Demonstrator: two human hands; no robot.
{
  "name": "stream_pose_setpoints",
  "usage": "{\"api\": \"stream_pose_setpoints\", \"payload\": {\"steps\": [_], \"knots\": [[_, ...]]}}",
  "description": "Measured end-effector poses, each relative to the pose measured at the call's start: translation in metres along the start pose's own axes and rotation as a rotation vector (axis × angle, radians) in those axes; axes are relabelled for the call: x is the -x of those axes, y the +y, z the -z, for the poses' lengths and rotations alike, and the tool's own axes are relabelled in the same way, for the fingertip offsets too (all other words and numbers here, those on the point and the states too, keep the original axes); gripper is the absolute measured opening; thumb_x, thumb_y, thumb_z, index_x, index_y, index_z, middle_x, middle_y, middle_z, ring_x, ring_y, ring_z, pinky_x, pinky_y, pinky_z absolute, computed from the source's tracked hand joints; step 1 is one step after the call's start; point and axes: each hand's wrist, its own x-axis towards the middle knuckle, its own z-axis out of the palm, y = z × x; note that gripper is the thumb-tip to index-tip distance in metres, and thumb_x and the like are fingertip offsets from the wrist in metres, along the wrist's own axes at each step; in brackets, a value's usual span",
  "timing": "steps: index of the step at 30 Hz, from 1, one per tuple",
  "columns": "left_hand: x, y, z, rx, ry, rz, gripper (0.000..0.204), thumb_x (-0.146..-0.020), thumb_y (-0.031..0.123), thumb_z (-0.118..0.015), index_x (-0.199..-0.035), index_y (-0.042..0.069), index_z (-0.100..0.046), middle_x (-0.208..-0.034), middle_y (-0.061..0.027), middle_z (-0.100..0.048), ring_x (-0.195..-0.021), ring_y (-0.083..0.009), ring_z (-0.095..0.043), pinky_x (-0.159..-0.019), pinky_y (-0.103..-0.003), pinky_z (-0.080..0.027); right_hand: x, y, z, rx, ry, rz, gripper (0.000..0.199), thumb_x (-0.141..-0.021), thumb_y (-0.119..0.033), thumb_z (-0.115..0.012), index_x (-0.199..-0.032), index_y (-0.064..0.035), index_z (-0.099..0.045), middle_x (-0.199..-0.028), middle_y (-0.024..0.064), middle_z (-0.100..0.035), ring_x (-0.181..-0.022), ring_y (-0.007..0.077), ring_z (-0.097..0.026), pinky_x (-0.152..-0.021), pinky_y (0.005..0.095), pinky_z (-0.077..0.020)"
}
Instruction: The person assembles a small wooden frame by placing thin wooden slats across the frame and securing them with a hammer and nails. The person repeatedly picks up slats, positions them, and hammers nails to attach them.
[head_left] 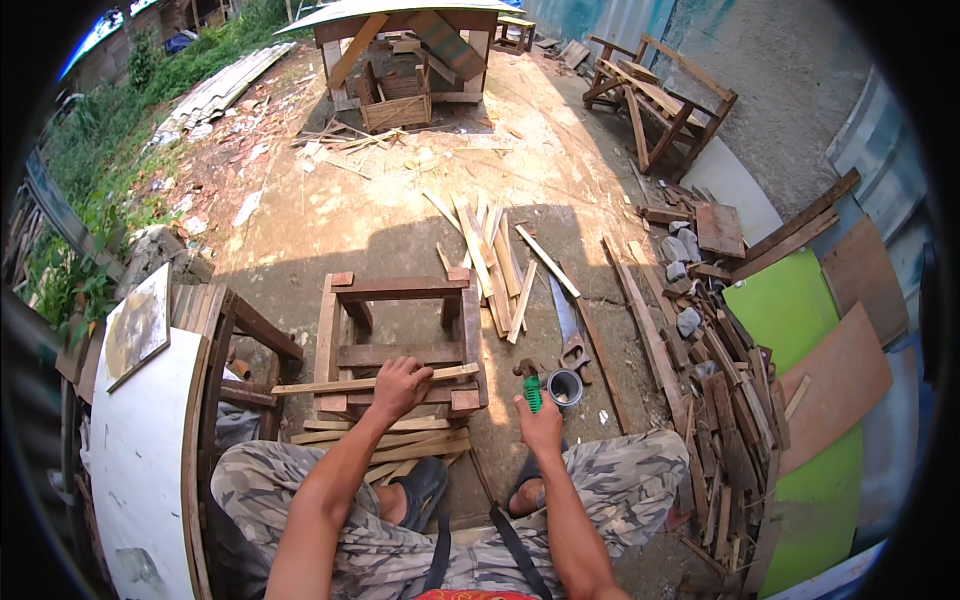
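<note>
Left hand (402, 388) grips the strip (335, 384), right hand (540, 424) the hammer (532, 391). I judge the strip light and stiff, best held mid-length.

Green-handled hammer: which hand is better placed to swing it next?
Probably the right hand: it grips the green-handled hammer, beside the wooden frame. The left hand is taken up with a pale wooden strip across that frame.
</note>
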Motion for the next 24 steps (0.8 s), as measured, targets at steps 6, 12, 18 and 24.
{"api": "stream_pose_setpoints", "payload": {"steps": [6, 12, 18, 24], "knots": [[0.013, 0.019, -0.007, 0.042, 0.088, -0.097, 0.029, -0.088, 0.031, -0.070, -0.115, 0.019, -0.072, -0.106, -0.0010, -0.067, -0.097, -0.0216, -0.062, -0.084, -0.038, -0.046, 0.002, 0.005, 0.010, -0.222, 0.061, -0.026, 0.024, -0.093, -0.025, -0.067, -0.094, -0.0022, -0.058, -0.068, 0.0052, -0.060, -0.042, 0.0143, -0.052, -0.038, 0.0310, -0.0441], [0.014, 0.021, -0.014, 0.105, 0.060, -0.049, 0.029, -0.089, 0.025, -0.070, -0.116, 0.015, -0.071, -0.107, 0.0009, -0.068, -0.100, -0.0208, -0.061, -0.087, -0.038, -0.044, 0.015, -0.029, 0.027, -0.461, -0.208, -0.224, 0.024, -0.095, -0.025, -0.065, -0.092, -0.0017, -0.059, -0.072, 0.0047, -0.061, -0.049, 0.0131, -0.055, -0.043, 0.0292, -0.0450], [0.010, 0.027, -0.002, 0.173, 0.140, -0.070, 0.034, -0.083, 0.020, -0.072, -0.116, 0.010, -0.069, -0.115, -0.0059, -0.066, -0.109, -0.0262, -0.059, -0.098, -0.043, -0.041, 0.017, -0.044, 0.033, -0.393, -0.456, -0.347, 0.029, -0.094, -0.029, -0.068, -0.092, -0.0011, -0.063, -0.075, 0.0052, -0.065, -0.055, 0.0119, -0.057, -0.047, 0.0286, -0.0454], [0.027, 0.041, -0.007, 0.097, 0.069, -0.205, 0.024, -0.083, 0.020, -0.073, -0.104, 0.011, -0.068, -0.096, -0.0040, -0.065, -0.095, -0.0228, -0.062, -0.086, -0.037, -0.046, 0.008, -0.050, 0.038, -0.383, -0.498, -0.367, 0.029, -0.093, -0.030, -0.069, -0.093, -0.0014, -0.065, -0.075, 0.0042, -0.066, -0.054, 0.0100, -0.057, -0.045, 0.0256, -0.0430]]}}
